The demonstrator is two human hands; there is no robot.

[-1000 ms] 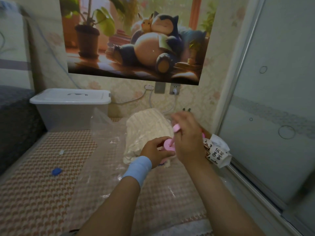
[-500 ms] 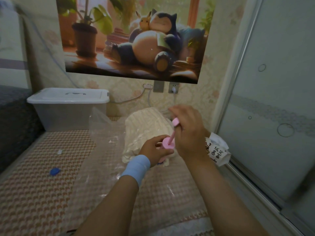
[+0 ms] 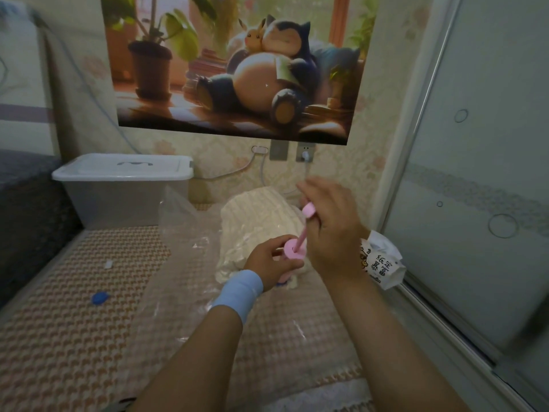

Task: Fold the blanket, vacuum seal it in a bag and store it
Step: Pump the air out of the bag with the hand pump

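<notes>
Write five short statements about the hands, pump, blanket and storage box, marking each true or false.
The left hand grips the barrel of the pink plastic hand pump. True.
The right hand is empty. False: it holds the pump's plunger handle above the barrel.
The cream folded blanket lies inside the clear plastic bag. True.
The translucent plastic storage box stands open. False: its white lid is on.
The small blue cap sits on the pump. False: it lies apart on the woven mat.
</notes>
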